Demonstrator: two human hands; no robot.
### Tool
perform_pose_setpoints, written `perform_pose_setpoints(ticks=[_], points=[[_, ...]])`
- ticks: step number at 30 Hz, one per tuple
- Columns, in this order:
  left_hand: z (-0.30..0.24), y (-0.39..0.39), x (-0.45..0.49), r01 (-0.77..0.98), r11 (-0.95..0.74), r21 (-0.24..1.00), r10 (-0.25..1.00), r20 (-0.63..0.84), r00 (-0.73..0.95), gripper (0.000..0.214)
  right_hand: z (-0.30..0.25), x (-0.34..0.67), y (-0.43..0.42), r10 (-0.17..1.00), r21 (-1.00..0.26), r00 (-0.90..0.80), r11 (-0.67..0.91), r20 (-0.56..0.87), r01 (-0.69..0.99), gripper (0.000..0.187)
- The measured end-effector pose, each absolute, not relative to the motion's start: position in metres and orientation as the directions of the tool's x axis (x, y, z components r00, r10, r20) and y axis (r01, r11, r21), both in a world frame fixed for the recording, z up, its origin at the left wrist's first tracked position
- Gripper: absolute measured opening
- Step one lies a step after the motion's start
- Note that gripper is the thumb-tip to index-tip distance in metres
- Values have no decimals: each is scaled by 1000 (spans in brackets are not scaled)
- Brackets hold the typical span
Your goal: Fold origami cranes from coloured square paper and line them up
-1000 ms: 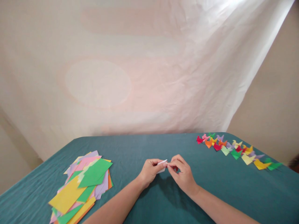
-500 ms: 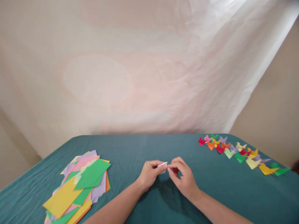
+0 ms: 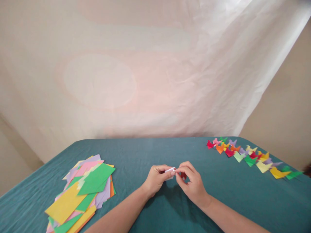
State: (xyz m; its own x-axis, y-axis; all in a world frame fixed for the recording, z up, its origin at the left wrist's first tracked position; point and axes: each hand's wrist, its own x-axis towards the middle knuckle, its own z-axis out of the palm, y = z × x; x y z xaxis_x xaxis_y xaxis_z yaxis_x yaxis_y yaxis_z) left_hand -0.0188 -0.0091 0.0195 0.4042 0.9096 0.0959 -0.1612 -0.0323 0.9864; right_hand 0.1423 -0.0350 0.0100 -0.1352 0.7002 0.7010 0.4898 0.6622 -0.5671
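Note:
Both hands meet over the middle of the teal table [image 3: 150,152]. My left hand [image 3: 156,178] and my right hand [image 3: 190,183] pinch the same small folded piece of paper [image 3: 170,170], white on its upper side with a bit of red showing under my right fingers. The fingertips of the two hands almost touch. The paper is held just above the cloth, and most of it is hidden by my fingers.
A loose pile of coloured paper sheets [image 3: 84,191], green and yellow on top, lies at the left front. A row of several small folded paper figures [image 3: 250,157] in mixed colours runs along the right edge. A pale sheet [image 3: 145,74] hangs behind the table.
The hands stay together on the paper with only slight finger shifts. The view has drifted a little, so the pile and the row of figures sit slightly differently in the picture.

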Motion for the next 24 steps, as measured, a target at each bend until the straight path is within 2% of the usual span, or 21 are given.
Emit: perform_pose_setpoints(ticks=[11, 15, 19, 24], points=[[18, -8, -20, -129, -15, 992, 916, 66, 396, 34, 13, 142, -35, 701, -567, -103, 646, 706, 511, 9], [18, -8, -19, -141, -10, 990, 918, 65, 392, 33, 11, 139, -37, 736, -649, -19, 608, 676, 458, 2], [16, -7, -19, -116, -15, 993, 926, 57, 373, 33, 10, 138, -38, 861, -831, 67, 463, 505, 308, 11], [16, -8, -19, -81, -86, 993, 913, 111, 393, 32, 8, 140, -32, 972, -969, -7, 234, 234, 84, 29]])
